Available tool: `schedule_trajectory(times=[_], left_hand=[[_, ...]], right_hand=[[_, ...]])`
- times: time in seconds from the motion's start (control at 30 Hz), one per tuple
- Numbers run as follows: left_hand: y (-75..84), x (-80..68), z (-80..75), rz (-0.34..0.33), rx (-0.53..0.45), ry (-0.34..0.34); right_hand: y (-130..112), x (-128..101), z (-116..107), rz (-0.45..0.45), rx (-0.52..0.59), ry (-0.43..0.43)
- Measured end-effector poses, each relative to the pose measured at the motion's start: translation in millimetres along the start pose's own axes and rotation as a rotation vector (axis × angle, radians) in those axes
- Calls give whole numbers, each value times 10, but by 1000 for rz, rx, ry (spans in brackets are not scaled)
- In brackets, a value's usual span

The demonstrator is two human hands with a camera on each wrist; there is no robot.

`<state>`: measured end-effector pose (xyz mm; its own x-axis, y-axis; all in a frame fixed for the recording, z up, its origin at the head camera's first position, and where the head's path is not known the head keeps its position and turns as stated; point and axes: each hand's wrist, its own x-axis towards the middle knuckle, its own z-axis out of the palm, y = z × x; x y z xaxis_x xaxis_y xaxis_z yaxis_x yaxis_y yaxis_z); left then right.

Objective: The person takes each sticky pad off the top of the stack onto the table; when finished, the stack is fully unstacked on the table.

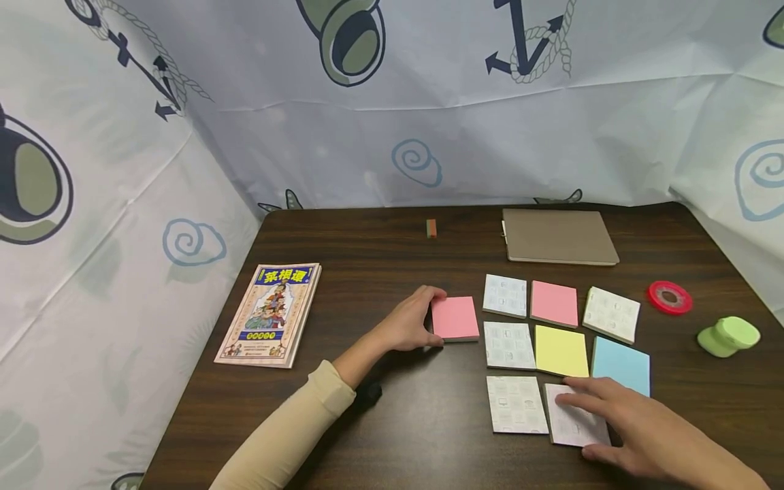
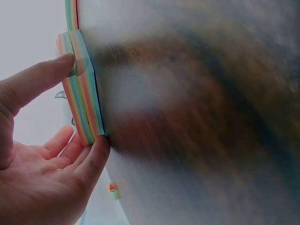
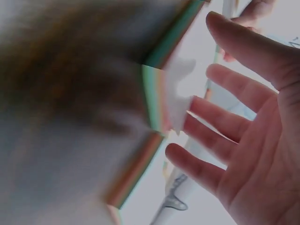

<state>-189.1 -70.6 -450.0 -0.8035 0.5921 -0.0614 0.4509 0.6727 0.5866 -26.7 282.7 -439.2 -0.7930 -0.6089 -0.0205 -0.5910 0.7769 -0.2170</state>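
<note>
My left hand (image 1: 407, 321) grips a pink sticky note pad (image 1: 455, 318) between thumb and fingers, left of the other pads. Its striped, multicoloured edge (image 2: 83, 105) shows in the left wrist view. With fingers spread, my right hand (image 1: 643, 425) is over a white printed pad (image 1: 569, 423) at the near right of the group; in the right wrist view nothing is gripped. Beside them are a yellow pad (image 1: 561, 350), a blue pad (image 1: 621, 365), a second pink pad (image 1: 554, 303) and several white printed pads (image 1: 510, 345).
A book (image 1: 269, 316) with an illustrated cover lies at the left. Farther back are a small striped block (image 1: 431, 229) and a brown notebook (image 1: 560, 237). A red tape roll (image 1: 658, 301) and a light green object (image 1: 723, 338) are on the right. Patterned cloth (image 1: 343, 150) surrounds the table.
</note>
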Motion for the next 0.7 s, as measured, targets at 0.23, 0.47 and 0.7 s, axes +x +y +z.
schedule_trajectory(times=[0.23,0.47,0.7], left_hand=[[1,4,-3,1,9,-4],[15,4,-5,5,8,1],[16,5,-2,16,13,2]], right_hand=[[-68,168,-265,-46,34,44],[-136,635,-410,-147,76,140],[-243,1278,-334,-50,143,66]])
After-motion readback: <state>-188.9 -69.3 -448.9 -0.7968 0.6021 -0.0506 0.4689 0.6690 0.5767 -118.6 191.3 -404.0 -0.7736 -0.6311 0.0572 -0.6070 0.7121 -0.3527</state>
